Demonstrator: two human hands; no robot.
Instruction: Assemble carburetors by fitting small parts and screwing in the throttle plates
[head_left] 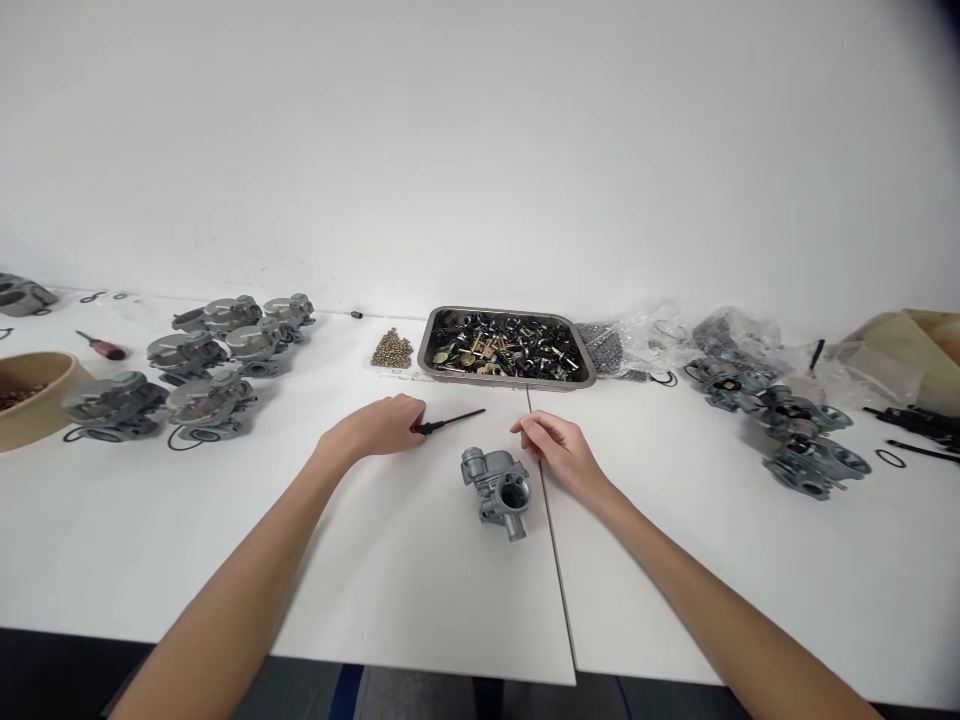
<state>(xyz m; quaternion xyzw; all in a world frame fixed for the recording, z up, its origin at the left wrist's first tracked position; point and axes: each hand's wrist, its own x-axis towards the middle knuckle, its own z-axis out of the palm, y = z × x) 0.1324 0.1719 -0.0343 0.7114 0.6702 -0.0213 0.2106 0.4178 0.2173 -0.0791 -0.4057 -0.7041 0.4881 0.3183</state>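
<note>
My left hand (386, 425) is wrapped round the handle of a screwdriver (450, 422), whose dark shaft points right just above the table. A grey metal carburetor (496, 490) lies between and slightly below my hands, its round bore facing me. Just to its upper right is my right hand (559, 450), fingers curled with the fingertips close together. Whatever those fingers pinch, if anything, is too small to make out. Behind both hands sits a metal tray (510, 380) full of small black and brass parts.
Several assembled carburetors (206, 400) stand at left, near a beige bowl (64, 400) and a red-handled screwdriver (105, 348). A pile of brass screws (392, 350) lies beside the tray. More carburetors (814, 465) and plastic bags (660, 335) are at right. A seam (559, 570) divides the tabletop.
</note>
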